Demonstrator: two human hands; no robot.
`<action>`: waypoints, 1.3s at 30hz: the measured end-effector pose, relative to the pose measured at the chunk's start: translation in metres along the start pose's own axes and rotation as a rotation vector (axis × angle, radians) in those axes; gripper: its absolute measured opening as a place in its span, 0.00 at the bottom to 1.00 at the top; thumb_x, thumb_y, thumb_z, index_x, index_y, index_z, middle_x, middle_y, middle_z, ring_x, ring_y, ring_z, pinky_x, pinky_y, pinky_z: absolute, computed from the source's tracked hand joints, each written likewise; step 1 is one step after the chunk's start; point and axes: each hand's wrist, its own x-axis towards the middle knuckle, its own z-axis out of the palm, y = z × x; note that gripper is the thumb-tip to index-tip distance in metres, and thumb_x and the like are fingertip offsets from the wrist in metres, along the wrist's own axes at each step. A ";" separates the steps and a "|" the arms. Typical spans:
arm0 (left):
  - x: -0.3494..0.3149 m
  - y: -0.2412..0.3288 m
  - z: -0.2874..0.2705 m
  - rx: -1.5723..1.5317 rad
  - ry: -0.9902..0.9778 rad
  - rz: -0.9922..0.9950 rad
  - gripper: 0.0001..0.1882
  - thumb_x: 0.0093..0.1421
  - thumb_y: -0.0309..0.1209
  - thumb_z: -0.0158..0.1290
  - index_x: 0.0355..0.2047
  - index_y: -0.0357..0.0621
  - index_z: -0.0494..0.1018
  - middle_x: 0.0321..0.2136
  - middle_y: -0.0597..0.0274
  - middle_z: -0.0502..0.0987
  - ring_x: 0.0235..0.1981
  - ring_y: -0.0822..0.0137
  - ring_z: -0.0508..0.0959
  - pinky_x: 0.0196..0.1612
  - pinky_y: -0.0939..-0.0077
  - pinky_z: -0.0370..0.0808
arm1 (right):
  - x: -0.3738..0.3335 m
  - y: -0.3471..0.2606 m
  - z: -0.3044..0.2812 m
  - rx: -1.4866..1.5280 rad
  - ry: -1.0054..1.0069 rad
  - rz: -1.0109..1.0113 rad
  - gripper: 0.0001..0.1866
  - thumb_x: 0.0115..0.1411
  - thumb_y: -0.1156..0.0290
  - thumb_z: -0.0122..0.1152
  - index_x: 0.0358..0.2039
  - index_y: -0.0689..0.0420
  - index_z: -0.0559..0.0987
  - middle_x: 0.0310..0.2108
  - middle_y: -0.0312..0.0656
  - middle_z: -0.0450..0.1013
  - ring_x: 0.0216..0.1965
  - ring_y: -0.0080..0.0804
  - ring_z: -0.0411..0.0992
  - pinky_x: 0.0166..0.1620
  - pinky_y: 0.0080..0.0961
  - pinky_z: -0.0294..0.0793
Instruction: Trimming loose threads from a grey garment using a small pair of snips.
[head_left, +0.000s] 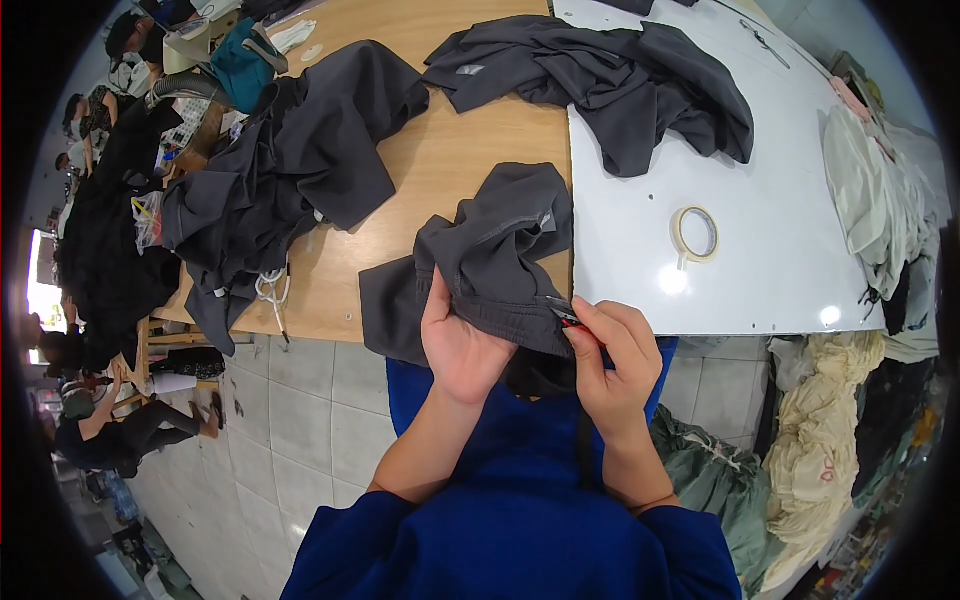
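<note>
A dark grey garment with a gathered elastic waistband lies partly on the table's near edge and hangs over it. My left hand supports the waistband, thumb on top and the other fingers hidden beneath the cloth. In my right hand is a small pair of thread snips, red and black with a metal blade, pinched between thumb and fingers. Their tip rests at the waistband's right end. A pale label shows on the garment's upper part.
More dark grey garments lie heaped at the left and far side. A tape roll sits on the white board. White cords hang at the left edge. Cream cloth bundles stand at right. Several people work at far left.
</note>
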 end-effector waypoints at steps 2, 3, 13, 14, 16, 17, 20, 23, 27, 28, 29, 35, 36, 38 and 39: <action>-0.001 0.000 0.000 0.032 0.007 -0.005 0.26 0.65 0.46 0.34 0.57 0.44 0.61 0.59 0.57 0.62 0.61 0.57 0.59 0.63 0.54 0.49 | 0.001 0.000 0.001 0.000 0.002 -0.009 0.15 0.44 0.79 0.66 0.36 0.59 0.80 0.28 0.41 0.72 0.26 0.33 0.70 0.28 0.22 0.69; -0.001 0.001 0.000 0.031 0.007 -0.002 0.26 0.65 0.46 0.34 0.57 0.44 0.61 0.59 0.57 0.62 0.61 0.57 0.59 0.63 0.54 0.49 | 0.001 0.000 0.002 -0.004 0.004 -0.020 0.14 0.44 0.79 0.66 0.35 0.59 0.80 0.27 0.41 0.72 0.25 0.33 0.70 0.28 0.21 0.69; -0.005 -0.011 0.002 0.141 0.012 0.036 0.28 0.65 0.48 0.35 0.59 0.45 0.57 0.60 0.57 0.59 0.62 0.57 0.57 0.64 0.55 0.48 | 0.002 -0.002 0.002 0.361 -0.085 0.373 0.20 0.47 0.80 0.64 0.43 0.64 0.75 0.28 0.37 0.67 0.26 0.21 0.64 0.29 0.13 0.63; -0.005 -0.012 0.001 0.151 0.006 0.018 0.28 0.65 0.48 0.35 0.60 0.45 0.57 0.60 0.57 0.59 0.62 0.57 0.57 0.64 0.55 0.48 | 0.004 0.003 0.005 0.315 -0.182 0.297 0.16 0.48 0.81 0.64 0.40 0.63 0.77 0.24 0.35 0.68 0.23 0.19 0.63 0.27 0.13 0.62; -0.005 -0.013 0.001 0.162 0.029 0.015 0.28 0.65 0.47 0.35 0.60 0.45 0.56 0.60 0.57 0.59 0.62 0.57 0.57 0.64 0.56 0.48 | 0.003 0.013 0.012 0.323 -0.131 0.267 0.15 0.48 0.82 0.64 0.39 0.63 0.77 0.22 0.34 0.68 0.22 0.18 0.62 0.26 0.13 0.62; -0.005 -0.013 0.001 0.174 0.051 0.015 0.27 0.65 0.47 0.35 0.60 0.45 0.55 0.60 0.56 0.59 0.62 0.57 0.57 0.64 0.56 0.48 | 0.001 0.015 0.014 0.331 -0.082 0.234 0.15 0.48 0.82 0.64 0.39 0.63 0.78 0.20 0.33 0.68 0.20 0.17 0.61 0.25 0.14 0.61; -0.005 -0.018 0.005 0.037 0.058 0.020 0.26 0.66 0.44 0.36 0.60 0.43 0.56 0.62 0.55 0.55 0.63 0.57 0.54 0.65 0.57 0.45 | -0.009 0.031 0.018 0.540 0.087 0.554 0.05 0.56 0.76 0.59 0.33 0.63 0.77 0.17 0.32 0.67 0.17 0.16 0.59 0.24 0.11 0.57; -0.007 -0.017 0.003 0.116 0.093 0.075 0.25 0.67 0.41 0.36 0.60 0.41 0.55 0.61 0.54 0.56 0.63 0.58 0.55 0.65 0.59 0.48 | -0.001 0.039 0.006 1.018 0.385 0.847 0.10 0.64 0.67 0.49 0.28 0.59 0.71 0.14 0.28 0.55 0.16 0.13 0.50 0.19 0.16 0.47; -0.007 -0.019 0.012 0.307 0.137 0.088 0.24 0.67 0.40 0.35 0.60 0.40 0.54 0.61 0.54 0.57 0.62 0.59 0.56 0.64 0.59 0.51 | -0.001 0.038 -0.012 0.947 0.286 0.773 0.12 0.67 0.64 0.41 0.44 0.58 0.66 0.23 0.32 0.58 0.18 0.14 0.52 0.21 0.12 0.51; -0.007 -0.023 0.015 0.427 0.162 0.087 0.24 0.67 0.39 0.34 0.60 0.39 0.53 0.60 0.53 0.57 0.62 0.59 0.56 0.64 0.59 0.52 | -0.002 0.032 -0.011 0.922 0.237 0.715 0.13 0.67 0.66 0.41 0.48 0.58 0.64 0.25 0.33 0.59 0.19 0.14 0.52 0.22 0.12 0.52; -0.007 -0.025 0.016 0.546 0.187 0.086 0.24 0.67 0.39 0.34 0.60 0.39 0.53 0.60 0.53 0.57 0.62 0.59 0.57 0.64 0.60 0.53 | -0.004 0.026 -0.010 0.898 0.187 0.656 0.15 0.67 0.67 0.40 0.51 0.58 0.62 0.28 0.34 0.60 0.21 0.13 0.53 0.23 0.11 0.53; -0.012 -0.026 0.018 0.745 0.226 0.071 0.19 0.67 0.32 0.38 0.56 0.38 0.57 0.49 0.57 0.69 0.51 0.65 0.70 0.56 0.69 0.67 | -0.009 0.017 -0.008 0.501 -0.118 0.384 0.16 0.52 0.80 0.60 0.43 0.61 0.74 0.34 0.38 0.70 0.31 0.22 0.68 0.35 0.13 0.66; -0.013 -0.026 0.016 0.746 0.228 0.073 0.19 0.67 0.32 0.38 0.56 0.38 0.57 0.49 0.57 0.69 0.51 0.65 0.70 0.56 0.69 0.67 | -0.007 0.013 -0.009 0.504 -0.120 0.385 0.16 0.52 0.80 0.60 0.43 0.61 0.74 0.34 0.38 0.70 0.31 0.22 0.68 0.35 0.13 0.66; -0.014 -0.027 0.013 0.774 0.255 0.170 0.16 0.66 0.29 0.38 0.52 0.38 0.62 0.46 0.55 0.73 0.46 0.65 0.75 0.48 0.71 0.74 | -0.002 0.010 -0.008 0.246 -0.056 0.137 0.16 0.42 0.82 0.67 0.36 0.61 0.79 0.28 0.40 0.71 0.29 0.26 0.69 0.33 0.17 0.68; -0.014 -0.029 0.013 0.774 0.257 0.172 0.16 0.66 0.29 0.38 0.52 0.38 0.62 0.46 0.55 0.73 0.46 0.65 0.75 0.48 0.71 0.74 | -0.003 0.010 -0.008 0.248 -0.057 0.138 0.16 0.42 0.82 0.67 0.36 0.61 0.79 0.28 0.40 0.71 0.29 0.26 0.69 0.33 0.17 0.68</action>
